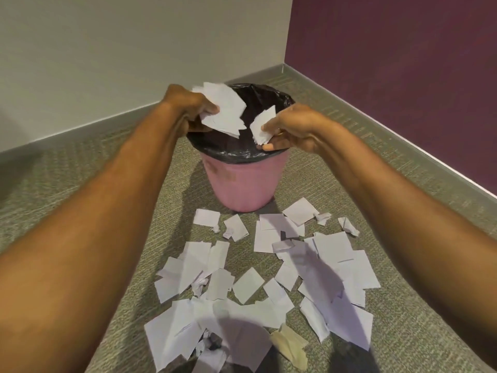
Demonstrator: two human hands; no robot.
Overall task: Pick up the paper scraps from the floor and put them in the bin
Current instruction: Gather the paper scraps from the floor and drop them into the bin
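A pink bin (243,184) with a black liner (266,99) stands on the carpet in the room's corner. Over its left rim my left hand (188,109) grips a bunch of white paper scraps (224,110). Over the right rim my right hand (293,127) pinches a smaller white scrap (262,126). Both held bunches hang above the bin's mouth. Several more white scraps (258,286) lie scattered on the floor in front of the bin, some crumpled.
A yellowish crumpled piece (290,345) lies among the scraps near the bottom. A grey wall (107,49) runs behind the bin and a purple wall (403,63) on the right, both with skirting. Grey-green carpet (80,170) surrounds the pile.
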